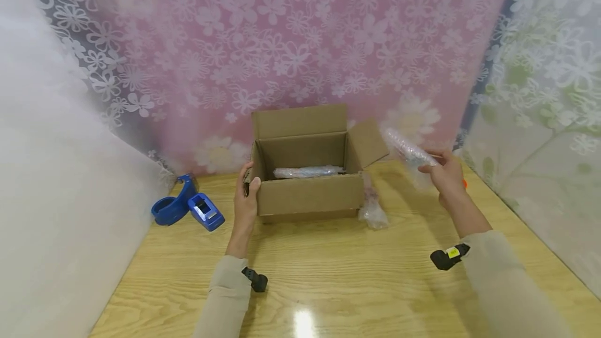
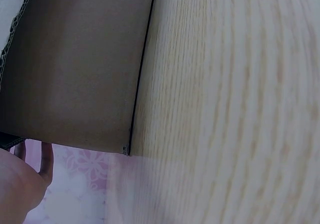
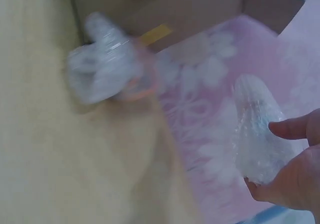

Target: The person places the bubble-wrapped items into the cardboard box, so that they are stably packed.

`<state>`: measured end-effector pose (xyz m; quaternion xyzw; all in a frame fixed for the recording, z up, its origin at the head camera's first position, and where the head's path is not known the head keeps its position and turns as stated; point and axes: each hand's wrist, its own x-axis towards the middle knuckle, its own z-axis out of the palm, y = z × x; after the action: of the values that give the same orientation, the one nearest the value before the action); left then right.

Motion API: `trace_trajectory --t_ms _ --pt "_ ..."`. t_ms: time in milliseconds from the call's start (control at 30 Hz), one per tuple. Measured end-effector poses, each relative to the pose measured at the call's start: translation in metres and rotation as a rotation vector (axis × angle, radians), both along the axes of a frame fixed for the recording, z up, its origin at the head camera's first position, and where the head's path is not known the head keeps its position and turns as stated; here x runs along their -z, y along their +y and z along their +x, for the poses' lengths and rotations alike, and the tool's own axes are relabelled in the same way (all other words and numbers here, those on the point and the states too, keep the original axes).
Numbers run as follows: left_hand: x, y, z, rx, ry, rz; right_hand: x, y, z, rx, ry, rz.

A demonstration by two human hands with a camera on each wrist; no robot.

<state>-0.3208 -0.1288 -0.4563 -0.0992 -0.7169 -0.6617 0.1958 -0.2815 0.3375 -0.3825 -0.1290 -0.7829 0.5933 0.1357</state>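
At the right of the head view, the person's right hand (image 1: 448, 176) pinches the near end of a bubble-wrapped packet (image 1: 406, 146) between thumb and fingers; its far end points to the upper left, near the box flap (image 1: 369, 142). Left of centre, the left hand (image 1: 246, 197) grips the left edge of the cardboard box (image 1: 310, 194), thumb at the front corner. Another wrapped packet (image 1: 307, 172) lies inside.

Held by one end, the packet juts out without visible sagging, so it is probably light and fairly stiff under its soft padding. The shiny film may slip, and the contents, hard to make out, could be fragile; a gentle hold nearer the middle would likely balance it better.
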Motion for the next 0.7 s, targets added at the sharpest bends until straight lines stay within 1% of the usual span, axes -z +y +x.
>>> trace_trajectory --t_ms 133,233,300,400,533,567,700 --pt "0.000 0.000 0.002 -0.005 0.011 -0.008 -0.034 -0.011 0.002 0.045 0.086 -0.015" --pt "0.000 0.000 0.002 0.003 0.023 -0.004 -0.053 -0.022 0.003 0.055 0.147 -0.054" --pt "-0.001 -0.001 0.001 0.008 0.031 -0.003 -0.062 -0.029 0.003 0.043 0.175 -0.086" --pt "-0.003 -0.002 -0.001 0.026 0.035 -0.010 -0.074 -0.037 0.004 0.026 0.223 -0.087" --pt "-0.005 -0.001 -0.002 0.052 0.023 -0.011 -0.090 -0.043 0.005 0.026 0.279 -0.024" --pt "-0.009 -0.001 0.002 0.056 0.012 -0.007 -0.094 -0.045 0.005 0.030 0.290 -0.019" --pt "-0.007 -0.003 0.005 0.045 0.002 0.004 -0.106 -0.056 0.005 0.040 0.303 -0.033"
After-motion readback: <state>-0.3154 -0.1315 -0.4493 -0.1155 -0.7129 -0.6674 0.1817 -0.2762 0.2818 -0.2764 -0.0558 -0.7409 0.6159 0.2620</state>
